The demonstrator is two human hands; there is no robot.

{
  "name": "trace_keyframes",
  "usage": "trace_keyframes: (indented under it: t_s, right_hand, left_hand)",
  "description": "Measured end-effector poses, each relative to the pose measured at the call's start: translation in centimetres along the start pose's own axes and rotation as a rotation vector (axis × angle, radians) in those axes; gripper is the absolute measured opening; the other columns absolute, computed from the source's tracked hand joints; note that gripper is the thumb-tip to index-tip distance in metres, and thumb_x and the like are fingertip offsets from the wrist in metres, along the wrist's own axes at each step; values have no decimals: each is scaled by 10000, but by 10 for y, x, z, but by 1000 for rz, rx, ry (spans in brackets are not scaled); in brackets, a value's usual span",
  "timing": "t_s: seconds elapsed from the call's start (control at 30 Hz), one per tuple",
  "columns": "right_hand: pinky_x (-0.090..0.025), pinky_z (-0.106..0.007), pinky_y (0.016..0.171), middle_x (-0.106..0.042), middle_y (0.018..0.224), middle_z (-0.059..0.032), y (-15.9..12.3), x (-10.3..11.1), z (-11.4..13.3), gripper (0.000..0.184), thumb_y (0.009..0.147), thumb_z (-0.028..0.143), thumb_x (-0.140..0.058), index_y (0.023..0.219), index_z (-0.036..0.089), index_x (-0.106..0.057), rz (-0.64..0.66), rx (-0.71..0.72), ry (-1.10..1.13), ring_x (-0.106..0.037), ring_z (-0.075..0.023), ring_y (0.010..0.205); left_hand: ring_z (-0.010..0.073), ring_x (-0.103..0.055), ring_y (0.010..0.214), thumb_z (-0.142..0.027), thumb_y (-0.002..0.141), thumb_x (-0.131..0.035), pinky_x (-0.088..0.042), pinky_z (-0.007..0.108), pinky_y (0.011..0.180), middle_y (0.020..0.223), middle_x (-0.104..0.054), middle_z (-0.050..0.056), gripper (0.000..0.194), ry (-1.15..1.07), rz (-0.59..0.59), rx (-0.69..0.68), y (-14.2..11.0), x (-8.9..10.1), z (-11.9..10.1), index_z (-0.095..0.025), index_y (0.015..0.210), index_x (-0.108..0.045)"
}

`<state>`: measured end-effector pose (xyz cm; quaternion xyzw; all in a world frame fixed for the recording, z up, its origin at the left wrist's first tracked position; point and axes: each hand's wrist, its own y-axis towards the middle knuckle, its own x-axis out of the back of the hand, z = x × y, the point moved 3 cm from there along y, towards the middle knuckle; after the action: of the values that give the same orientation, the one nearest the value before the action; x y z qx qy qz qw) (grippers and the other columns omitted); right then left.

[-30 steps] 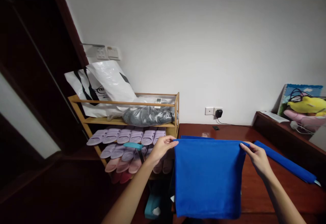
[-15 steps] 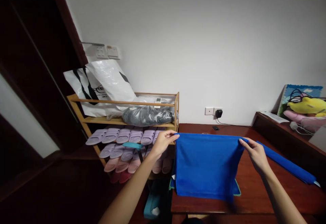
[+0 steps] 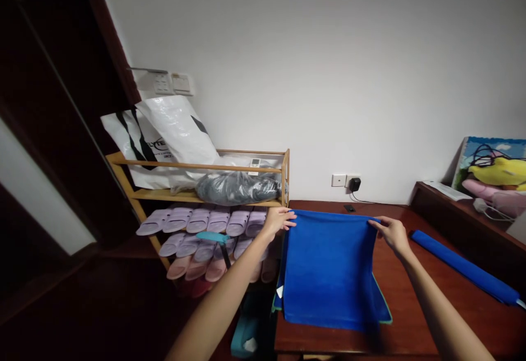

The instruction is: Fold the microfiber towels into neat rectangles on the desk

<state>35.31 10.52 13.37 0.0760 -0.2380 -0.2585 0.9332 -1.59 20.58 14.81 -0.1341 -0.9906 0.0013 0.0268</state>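
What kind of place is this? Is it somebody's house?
It could well be a room in somebody's home. There's a wooden rack with rows of slippers, what looks like a yellow toy, and a blue cloth held up at a brown table.

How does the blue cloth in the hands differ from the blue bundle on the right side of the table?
The cloth is spread wide; the bundle is long and narrow. The left hand and right hand hold the cloth by its upper corners, while the bundle lies on the table, untouched. Both are blue.
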Motion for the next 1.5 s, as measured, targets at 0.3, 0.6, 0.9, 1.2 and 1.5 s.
trace_keyframes:
  t_s: [0.3,0.6,0.9,1.2,1.5]
  right_hand:
    - [-566,-328,602,-699,713,-75,37,-58,-51,456,648,559,-620,835,146,-666,41,-70,122,-685,-233,691]
    - [-394,-440,1021,-513,1336,-124,11,-122,-106,678,694,550,-572,1265,190,-518,125,51,-59,-491,-280,1211]
    - [-200,-483,1110,-230,1512,-37,-58,-158,-160,651,883,607,-233,1433,261,-269,277,197,-792,-160,-198,1395]
    - [-227,-522,1090,-288,1489,-54,-86,-148,-152,682,858,660,-231,1390,258,-375,260,257,-862,-225,-240,1378]
    - [-220,-471,1108,-266,1498,-33,-46,-192,-130,664,871,650,-204,1420,289,-295,373,296,-762,-208,-203,1382]
  left_hand:
    - [240,-655,977,-333,790,-675,-517,307,757,1109,-656,205,393,80,-22,-1,51,-5,49,-90,1080,-569]
    - [246,-328,1338,-405,870,-512,-312,398,1058,1478,-295,171,700,530,93,-98,44,-38,121,-166,1457,-214]
    - [198,-100,1409,-517,944,-204,-88,500,1138,1535,-160,16,569,1156,175,-272,-12,-54,183,-265,1453,-240]
    - [232,-201,1389,-527,943,-194,-153,524,1127,1494,-297,52,574,1267,109,-353,-44,-56,185,-250,1432,-310]
    - [209,-180,1394,-520,945,-203,-196,485,1124,1523,-199,33,566,1247,48,-311,17,-75,192,-266,1446,-263]
